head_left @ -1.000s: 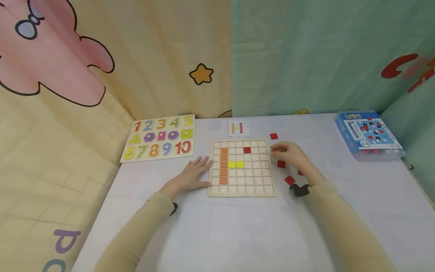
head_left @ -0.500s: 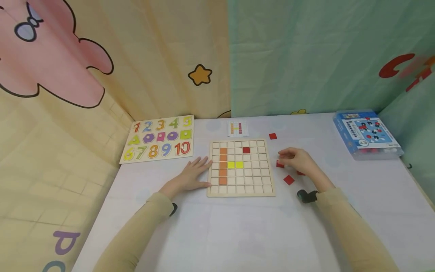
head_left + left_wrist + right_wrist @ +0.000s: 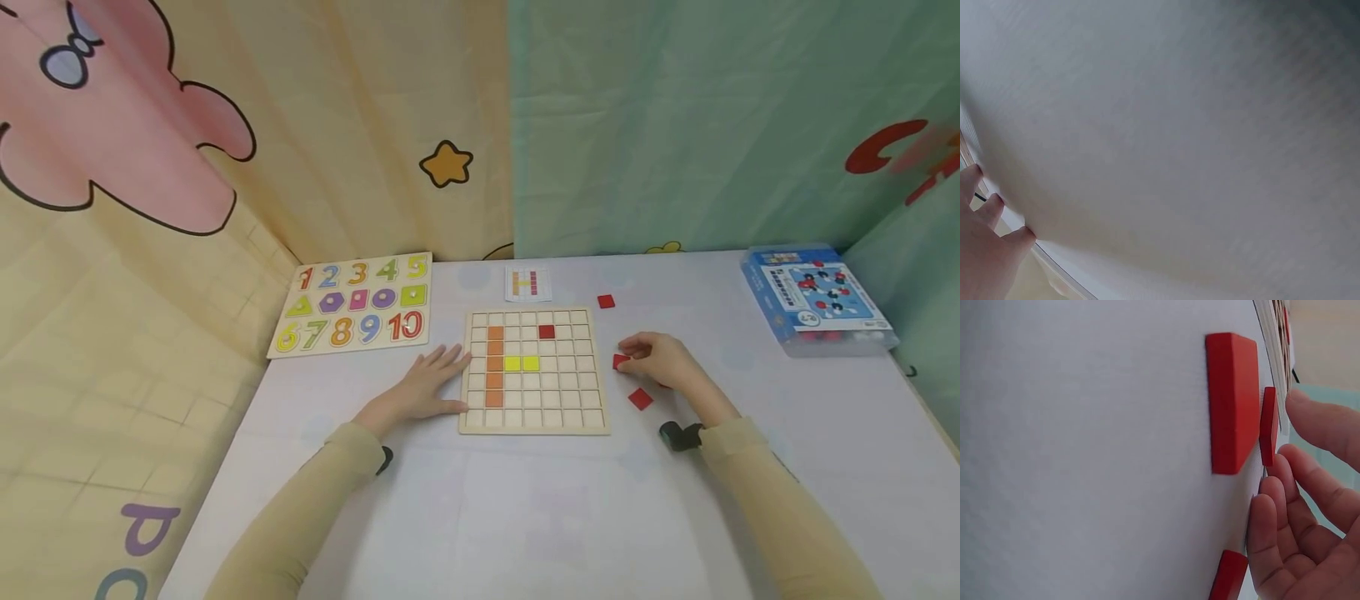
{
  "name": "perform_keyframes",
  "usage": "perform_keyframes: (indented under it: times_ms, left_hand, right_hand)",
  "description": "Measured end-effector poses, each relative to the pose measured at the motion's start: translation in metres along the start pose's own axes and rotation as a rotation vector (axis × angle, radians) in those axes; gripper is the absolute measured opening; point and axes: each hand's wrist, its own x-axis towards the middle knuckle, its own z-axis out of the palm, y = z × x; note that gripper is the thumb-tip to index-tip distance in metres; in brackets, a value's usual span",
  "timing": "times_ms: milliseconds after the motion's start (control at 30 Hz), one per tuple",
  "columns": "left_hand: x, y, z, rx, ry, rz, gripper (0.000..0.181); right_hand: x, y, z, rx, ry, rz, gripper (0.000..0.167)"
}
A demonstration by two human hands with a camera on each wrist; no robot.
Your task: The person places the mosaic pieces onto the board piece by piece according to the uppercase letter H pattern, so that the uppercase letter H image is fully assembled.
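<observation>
In the head view a wooden grid board [image 3: 534,419] lies in front of me. A column of orange tiles [image 3: 496,372], two yellow tiles [image 3: 522,363] and one dark red tile [image 3: 547,332] sit in its cells. My left hand [image 3: 417,391] rests at the board's left edge, fingers spread; its fingertips also show in the left wrist view. Right of the board, my right hand [image 3: 663,362] is at a red tile [image 3: 620,362]. In the right wrist view the thumb and index finger are apart, beside that tile [image 3: 1268,427], which lies on the table.
More red tiles lie nearby, one in front [image 3: 641,399], one behind [image 3: 606,302], another partly under the right hand. A pattern card [image 3: 528,284] lies behind the board. A number puzzle [image 3: 350,304] is at the back left, a blue box [image 3: 819,298] at the back right.
My right hand has moved right and toward me from the board's right edge, down to the red tile. My left hand has stayed at the board's left edge.
</observation>
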Motion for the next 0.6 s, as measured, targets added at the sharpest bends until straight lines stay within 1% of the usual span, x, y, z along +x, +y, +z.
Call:
perform_keyframes:
  times_ms: [133,333,500,600]
  left_hand:
    - [0.0006,0.0002,-0.0006,0.005,0.001,-0.005,0.09]
    - [-0.0001,0.0,0.0005,0.011,-0.004,-0.014,0.09]
    - [-0.0002,-0.0012,0.0013,0.007,0.001,-0.006,0.09]
    - [0.0004,-0.0018,0.0015,0.011,0.006,0.0,0.09]
  right_hand:
    - [0.0023,-0.0003,-0.001,-0.043,0.001,-0.003,0.046]
    - [0.0009,-0.0046,0.0004,-0.121,0.001,-0.044,0.038]
    - [0.0001,-0.0073,0.001,-0.14,-0.01,-0.03,0.035]
    - [0.0,-0.007,0.0017,-0.151,-0.007,-0.044,0.033]
